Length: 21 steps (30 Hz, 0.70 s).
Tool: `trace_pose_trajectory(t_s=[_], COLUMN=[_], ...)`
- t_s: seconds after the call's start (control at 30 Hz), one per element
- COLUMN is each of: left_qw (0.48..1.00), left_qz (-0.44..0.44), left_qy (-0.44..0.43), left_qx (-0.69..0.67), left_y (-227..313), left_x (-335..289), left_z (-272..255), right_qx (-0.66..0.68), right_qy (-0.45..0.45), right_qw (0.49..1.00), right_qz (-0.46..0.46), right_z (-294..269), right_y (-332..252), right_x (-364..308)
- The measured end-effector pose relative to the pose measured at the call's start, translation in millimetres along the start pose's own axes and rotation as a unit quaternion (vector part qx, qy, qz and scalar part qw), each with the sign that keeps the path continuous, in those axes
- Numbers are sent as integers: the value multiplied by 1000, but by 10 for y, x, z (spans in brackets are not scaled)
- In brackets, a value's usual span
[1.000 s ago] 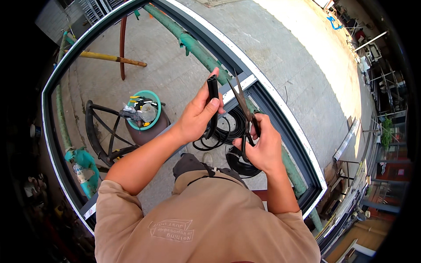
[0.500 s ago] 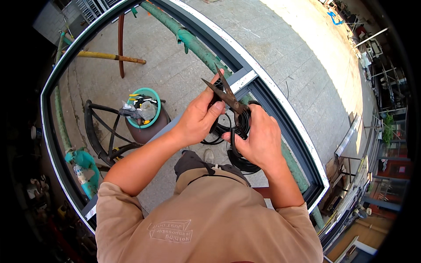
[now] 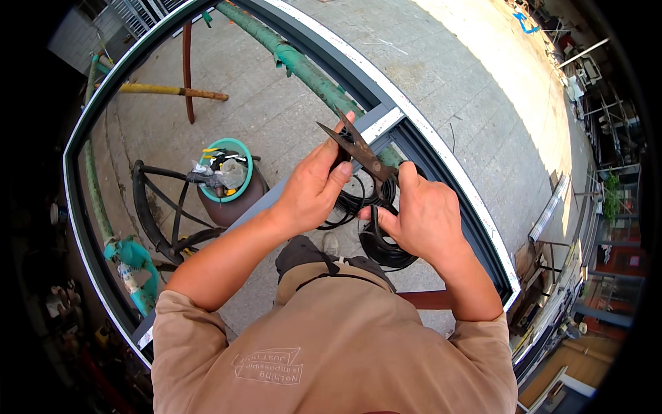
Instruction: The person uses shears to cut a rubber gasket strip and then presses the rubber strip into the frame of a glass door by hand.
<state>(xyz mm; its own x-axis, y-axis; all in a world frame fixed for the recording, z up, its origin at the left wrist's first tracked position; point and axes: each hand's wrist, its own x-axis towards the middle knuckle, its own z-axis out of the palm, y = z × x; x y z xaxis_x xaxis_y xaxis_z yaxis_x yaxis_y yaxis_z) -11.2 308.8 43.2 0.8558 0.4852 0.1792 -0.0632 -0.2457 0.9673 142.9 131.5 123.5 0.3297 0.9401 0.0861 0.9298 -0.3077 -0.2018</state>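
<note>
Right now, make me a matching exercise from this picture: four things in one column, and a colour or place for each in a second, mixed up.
Things:
1. snips
2. coiled strip
3. bucket
4. long pipe

Descriptions:
A. black, hanging below the hands
B. green, lying on the paving along the frame
C. rusty blades, open
D. brown with a teal rim, left of the left hand

Pairs: 1-C, 2-A, 3-D, 4-B
</note>
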Motion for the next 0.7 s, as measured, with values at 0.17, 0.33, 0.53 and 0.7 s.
trace_pose_trajectory(t_s=[0.17,0.33,0.53,0.7], left_qw=[1000,994,976,957], left_qz=[3,-48,-6,-30], left_qy=[8,-9,-77,-105], left_qx=[12,-93,-202,-270], left_y=[39,94,-47,-51], left_x=[-13,51,71,66], left_z=[1,-42,-150,-216], right_qx=[-54,-91,3,-32], right_qy=[-13,-3,62,22], right_qw=[998,996,997,999], right_qz=[-4,-19,43,6], right_z=[-43,-101,-408,-452], right_y=[1,151,217,222], right_x=[1,156,345,298])
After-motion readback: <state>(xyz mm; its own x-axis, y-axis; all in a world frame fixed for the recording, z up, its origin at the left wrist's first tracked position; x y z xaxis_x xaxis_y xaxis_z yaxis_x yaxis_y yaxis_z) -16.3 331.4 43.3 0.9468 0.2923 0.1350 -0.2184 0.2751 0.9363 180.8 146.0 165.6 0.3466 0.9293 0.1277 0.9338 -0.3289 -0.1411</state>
